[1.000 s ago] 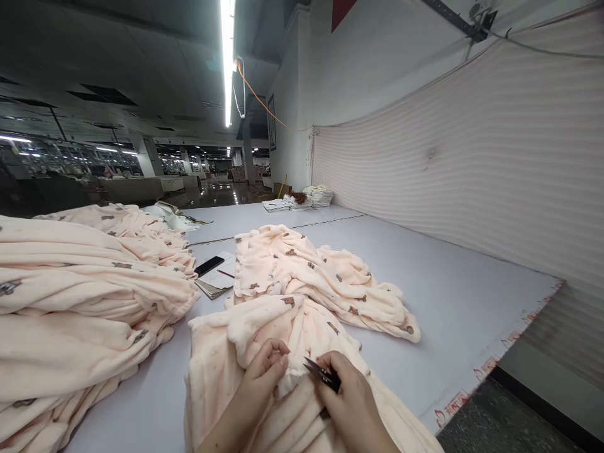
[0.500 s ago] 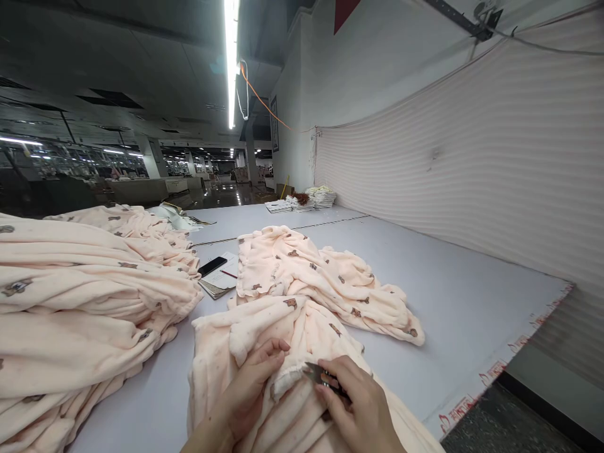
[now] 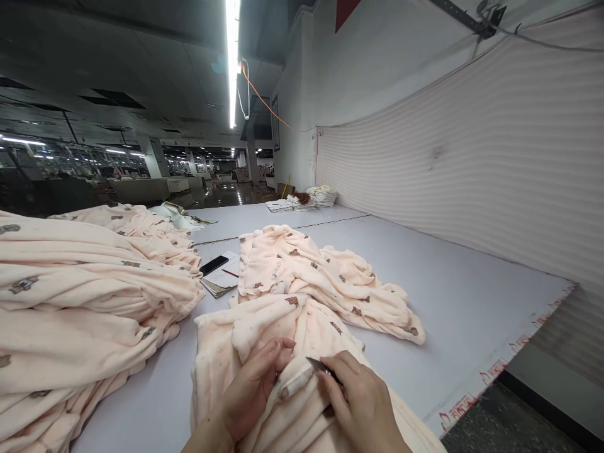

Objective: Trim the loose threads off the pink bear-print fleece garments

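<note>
A peach fleece garment (image 3: 264, 327) with small brown bear prints lies bunched on the white table (image 3: 448, 296) right in front of me. My left hand (image 3: 252, 393) pinches a folded edge of this fleece, fingers closed on the cloth. My right hand (image 3: 363, 402) grips small dark thread snips (image 3: 321, 367), their tips touching the same fleece edge beside my left fingers. A second crumpled garment (image 3: 321, 277) of the same fabric lies just beyond.
A tall stack of the same peach fleece (image 3: 80, 302) fills the left of the table. A black phone (image 3: 214, 265) lies on papers (image 3: 219, 281) between the piles. Folded goods (image 3: 311, 198) sit at the far end. A striped cloth (image 3: 472, 157) hangs along the right wall.
My left hand slid forward and flattened over the fleece edge, pulling it taut. The snips' tips moved left and down onto that edge. The view shifted slightly.
</note>
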The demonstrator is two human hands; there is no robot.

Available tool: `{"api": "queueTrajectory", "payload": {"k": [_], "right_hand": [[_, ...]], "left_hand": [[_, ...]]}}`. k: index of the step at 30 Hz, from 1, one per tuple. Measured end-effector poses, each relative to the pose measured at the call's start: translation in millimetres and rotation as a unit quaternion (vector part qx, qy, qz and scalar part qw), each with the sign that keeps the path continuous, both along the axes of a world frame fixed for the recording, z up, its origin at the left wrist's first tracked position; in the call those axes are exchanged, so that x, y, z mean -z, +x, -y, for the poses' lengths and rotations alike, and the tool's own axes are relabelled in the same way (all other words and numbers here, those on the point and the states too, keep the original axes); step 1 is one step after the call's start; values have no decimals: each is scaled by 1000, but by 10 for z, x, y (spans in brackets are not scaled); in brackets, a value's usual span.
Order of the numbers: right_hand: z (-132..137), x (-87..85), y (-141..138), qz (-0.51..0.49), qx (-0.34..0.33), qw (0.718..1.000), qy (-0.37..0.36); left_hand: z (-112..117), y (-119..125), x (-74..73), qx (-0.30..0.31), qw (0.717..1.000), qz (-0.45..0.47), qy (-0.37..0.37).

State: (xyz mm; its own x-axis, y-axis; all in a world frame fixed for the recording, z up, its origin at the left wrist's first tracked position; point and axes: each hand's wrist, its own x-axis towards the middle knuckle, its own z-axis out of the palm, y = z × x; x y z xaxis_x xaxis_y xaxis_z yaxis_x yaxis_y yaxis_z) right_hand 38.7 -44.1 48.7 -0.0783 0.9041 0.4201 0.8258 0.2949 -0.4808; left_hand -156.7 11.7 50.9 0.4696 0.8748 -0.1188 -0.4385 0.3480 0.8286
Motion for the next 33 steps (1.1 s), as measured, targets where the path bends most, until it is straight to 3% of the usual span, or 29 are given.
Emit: {"api": "queueTrajectory", "payload": {"k": [3, 15, 22, 24, 27, 30, 33], "right_hand": [[10, 19, 12, -19, -2, 1000, -13], [101, 51, -69, 126, -3, 986, 107], [114, 88, -78, 54, -4, 993, 104], [117, 59, -30, 6, -10, 997, 70], [74, 45, 87, -142, 22, 990, -3], [-15, 105, 170, -326, 51, 941, -70], [-77, 189, 180, -455, 32, 883, -107]], "left_hand": [[16, -8, -4, 6, 1000, 1, -1], [47, 4, 1, 49, 999, 18, 0], [80, 42, -24, 45, 999, 7, -4], [84, 33, -72, 35, 998, -54, 21], [40, -9, -173, -68, 972, -188, 121], [-37, 31, -236, -171, 939, -215, 205], [-64, 232, -204, -144, 916, -255, 276]]}}
